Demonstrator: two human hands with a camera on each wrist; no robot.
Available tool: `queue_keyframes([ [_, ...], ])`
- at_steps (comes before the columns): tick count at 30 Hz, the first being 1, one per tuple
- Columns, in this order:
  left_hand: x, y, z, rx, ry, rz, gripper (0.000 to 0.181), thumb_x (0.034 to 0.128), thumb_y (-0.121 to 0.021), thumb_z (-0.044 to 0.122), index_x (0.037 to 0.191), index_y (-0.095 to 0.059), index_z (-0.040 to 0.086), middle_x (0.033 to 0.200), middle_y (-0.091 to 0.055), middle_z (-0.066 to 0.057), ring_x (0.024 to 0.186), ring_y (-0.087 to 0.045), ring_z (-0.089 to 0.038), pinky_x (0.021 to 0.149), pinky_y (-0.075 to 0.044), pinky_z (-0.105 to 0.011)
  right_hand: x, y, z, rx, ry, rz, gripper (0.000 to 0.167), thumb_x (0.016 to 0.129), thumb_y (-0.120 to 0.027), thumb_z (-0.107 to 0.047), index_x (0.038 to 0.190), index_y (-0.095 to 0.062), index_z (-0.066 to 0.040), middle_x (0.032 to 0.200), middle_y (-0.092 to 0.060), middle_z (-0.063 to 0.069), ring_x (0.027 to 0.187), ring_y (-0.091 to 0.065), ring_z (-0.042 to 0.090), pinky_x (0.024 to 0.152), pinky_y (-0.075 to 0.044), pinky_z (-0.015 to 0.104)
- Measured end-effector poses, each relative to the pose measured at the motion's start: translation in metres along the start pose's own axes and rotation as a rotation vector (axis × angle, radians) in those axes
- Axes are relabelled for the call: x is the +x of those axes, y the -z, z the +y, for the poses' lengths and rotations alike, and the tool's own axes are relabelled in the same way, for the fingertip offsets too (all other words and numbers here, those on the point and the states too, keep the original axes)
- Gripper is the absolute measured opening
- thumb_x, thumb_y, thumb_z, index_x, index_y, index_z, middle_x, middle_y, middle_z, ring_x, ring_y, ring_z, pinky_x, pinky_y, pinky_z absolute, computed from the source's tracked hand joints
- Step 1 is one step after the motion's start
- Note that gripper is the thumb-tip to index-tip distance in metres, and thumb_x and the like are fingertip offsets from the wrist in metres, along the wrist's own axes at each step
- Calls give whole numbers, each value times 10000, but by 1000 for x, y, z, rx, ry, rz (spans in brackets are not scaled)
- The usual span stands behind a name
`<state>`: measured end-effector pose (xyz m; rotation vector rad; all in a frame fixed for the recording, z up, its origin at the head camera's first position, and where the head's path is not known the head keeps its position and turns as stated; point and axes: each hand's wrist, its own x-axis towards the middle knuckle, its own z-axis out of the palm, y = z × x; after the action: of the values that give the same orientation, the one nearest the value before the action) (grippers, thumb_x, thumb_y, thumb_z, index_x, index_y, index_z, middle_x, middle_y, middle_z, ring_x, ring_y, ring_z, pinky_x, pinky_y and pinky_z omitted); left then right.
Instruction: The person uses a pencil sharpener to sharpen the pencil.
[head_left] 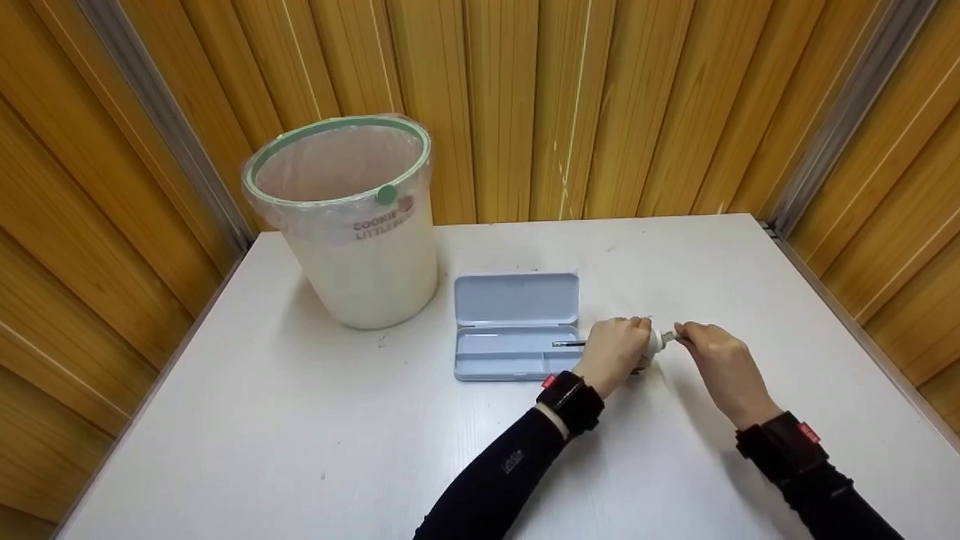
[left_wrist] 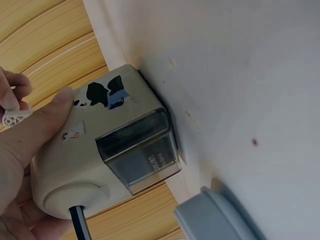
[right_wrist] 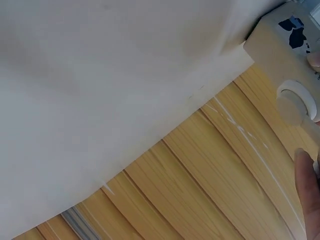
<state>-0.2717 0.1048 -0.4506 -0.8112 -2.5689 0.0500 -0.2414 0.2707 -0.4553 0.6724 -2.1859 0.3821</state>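
Observation:
My left hand (head_left: 616, 349) grips a white crank pencil sharpener (left_wrist: 80, 165), its thumb lying along the body in the left wrist view. The sharpener has dark stickers and a clear, dark-tinted shavings drawer (left_wrist: 142, 152). A dark pencil (head_left: 568, 343) sticks out of its hole on the left side. To the right, my right hand (head_left: 724, 367) pinches the end of the sharpener's crank handle (head_left: 670, 337). In the right wrist view only part of the right hand (right_wrist: 307, 190) shows beside the crank (right_wrist: 309, 127). The left hand covers most of the sharpener in the head view.
Just left of the sharpener, a light blue pencil case (head_left: 517, 298) lies with its lid raised on the white table (head_left: 300, 427). Behind it to the left stands a cream bin (head_left: 367, 277) with a green rim and clear liner. Wood-patterned walls (head_left: 502, 112) enclose the table.

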Motion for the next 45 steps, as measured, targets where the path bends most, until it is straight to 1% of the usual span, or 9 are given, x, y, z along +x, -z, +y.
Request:
queue_keyframes([
  [4, -2, -3, 1, -7, -13, 24, 268, 878, -681, 229, 1141, -709, 189, 949, -728, 113, 740, -670, -49, 600, -547, -181, 9, -8, 6, -2, -21, 3, 171, 746, -745, 87, 893, -660, 63, 767, -689, 204, 682, -676, 334, 567, -570, 412],
  [12, -3, -3, 0, -19, -6, 24, 264, 849, -722, 268, 1098, -702, 186, 927, -722, 110, 739, -669, -55, 596, -551, -196, 24, -20, 14, 58, -69, -66, 116, 770, -722, 76, 867, -660, 57, 790, -705, 216, 714, -691, 374, 600, -579, 440],
  [18, -4, -4, -1, 5, -11, 37, 322, 801, -775, 342, 1080, -705, 196, 912, -719, 120, 748, -674, -50, 592, -555, -196, 30, -25, 19, 114, -121, -139, 87, 801, -691, 96, 882, -668, 74, 826, -716, 230, 769, -703, 390, 654, -582, 454],
  [23, -3, -3, -2, 10, -18, 13, 360, 820, -767, 371, 1127, -702, 194, 931, -718, 114, 747, -664, -46, 598, -551, -181, 30, -30, 24, 160, -146, -171, 71, 806, -687, 97, 867, -668, 66, 827, -722, 224, 765, -706, 383, 655, -578, 464],
  [29, -4, -3, -4, 7, -18, 20, 353, 825, -754, 337, 1139, -696, 188, 921, -714, 105, 739, -663, -58, 581, -553, -196, 34, -33, 28, 207, -192, -270, 41, 838, -661, 97, 873, -670, 78, 870, -728, 242, 801, -711, 395, 680, -576, 484],
  [34, -3, -3, -4, 3, -15, 24, 349, 810, -763, 336, 1121, -697, 192, 917, -712, 108, 738, -665, -56, 584, -556, -200, 36, -34, 29, 209, -207, -304, 15, 851, -663, 76, 866, -667, 75, 859, -728, 234, 776, -705, 384, 664, -564, 481],
  [37, -4, -4, -3, -2, -16, 22, 376, 802, -773, 356, 1132, -696, 194, 929, -714, 107, 744, -667, -56, 589, -557, -198, 34, -37, 32, 214, -221, -350, 23, 869, -654, 60, 870, -672, 74, 850, -726, 227, 752, -698, 363, 643, -558, 439],
  [41, -4, -5, -2, -11, -26, 18, 405, 801, -773, 419, 1131, -687, 200, 949, -716, 115, 763, -670, -48, 601, -553, -185, 30, -42, 36, 252, -260, -388, 40, 860, -651, 88, 862, -688, 73, 818, -725, 209, 683, -669, 276, 587, -522, 305],
  [45, -4, -4, -1, 2, -14, 21, 350, 821, -767, 360, 1125, -689, 206, 967, -719, 121, 783, -681, -53, 615, -558, -187, 28, -45, 40, 307, -278, -447, 67, 834, -651, 83, 836, -710, 52, 801, -725, 168, 671, -602, 177, 592, -466, 228],
])
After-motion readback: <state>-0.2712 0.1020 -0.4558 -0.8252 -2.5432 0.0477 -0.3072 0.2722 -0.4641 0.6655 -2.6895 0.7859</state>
